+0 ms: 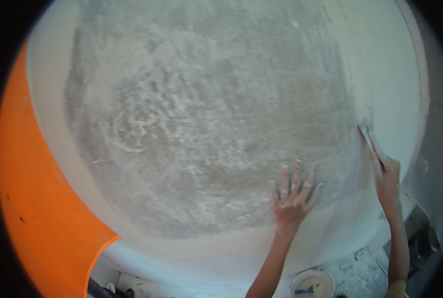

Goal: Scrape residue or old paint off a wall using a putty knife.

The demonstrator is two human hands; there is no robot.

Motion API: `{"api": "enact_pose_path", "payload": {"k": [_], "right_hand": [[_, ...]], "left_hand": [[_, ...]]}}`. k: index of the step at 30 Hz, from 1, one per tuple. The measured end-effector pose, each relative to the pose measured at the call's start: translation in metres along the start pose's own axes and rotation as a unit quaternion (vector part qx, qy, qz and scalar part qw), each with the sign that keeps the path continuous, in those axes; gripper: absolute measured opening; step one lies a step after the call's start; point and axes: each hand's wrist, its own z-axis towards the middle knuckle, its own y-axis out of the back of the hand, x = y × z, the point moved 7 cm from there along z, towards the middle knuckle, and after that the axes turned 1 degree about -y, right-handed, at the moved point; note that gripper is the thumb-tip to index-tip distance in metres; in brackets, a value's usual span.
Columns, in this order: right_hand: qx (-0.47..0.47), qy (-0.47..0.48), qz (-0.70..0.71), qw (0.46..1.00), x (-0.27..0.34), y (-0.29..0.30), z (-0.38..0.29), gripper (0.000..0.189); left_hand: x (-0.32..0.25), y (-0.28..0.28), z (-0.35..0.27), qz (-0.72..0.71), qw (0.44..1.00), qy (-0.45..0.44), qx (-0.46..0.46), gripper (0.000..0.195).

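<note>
A large white-painted wall point(389, 74) fills the view, bent by the lens. Across its middle spreads a grey, rough plaster patch point(214, 123) with whitish smears. My left hand point(295, 201) lies flat against the lower right of this patch, fingers spread, holding nothing; its fingertips are whitened with dust. Farther right, my right hand point(388, 175) grips a flat tool point(366, 135), perhaps a putty knife or scraper. The tool's tip meets the wall at the patch's right edge, beside a small dark smudge. My fingers hide much of its handle.
On the dusty floor point(355, 277) below stands a white bucket point(332, 285) with pale material and a blue-handled tool point(305, 290) in it. An orange surface point(31, 178) borders the wall at left. Dark items point(424, 246) lie at lower right.
</note>
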Motion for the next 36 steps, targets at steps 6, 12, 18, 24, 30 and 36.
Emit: {"api": "enact_pose_path", "payload": {"k": [6,12,18,24,30,36], "right_hand": [[0.060,0.056,0.039,0.996,-0.014,-0.030,-0.015,0.037],[0.066,-0.003,0.021,0.998,0.002,-0.032,-0.019,0.037],[0.037,-0.015,0.040,0.998,0.030,-0.017,0.000,0.037],[0.079,-0.009,0.026,0.996,0.019,-0.029,-0.016,0.037],[0.055,0.016,0.039,0.998,0.009,-0.038,-0.031,0.037],[0.036,0.011,0.062,0.997,0.023,-0.038,-0.038,0.034]], "left_hand": [[0.023,0.004,-0.002,0.017,1.000,0.014,-0.001,0.056],[0.025,0.001,-0.006,-0.018,0.999,0.028,-0.007,0.055],[0.018,0.004,-0.003,-0.028,0.999,0.038,-0.001,0.053],[0.021,0.003,-0.003,-0.022,0.999,0.039,0.003,0.052],[0.023,0.002,-0.004,0.001,0.999,0.045,0.001,0.053],[0.022,0.002,-0.007,-0.008,0.999,0.042,-0.001,0.053]]}}
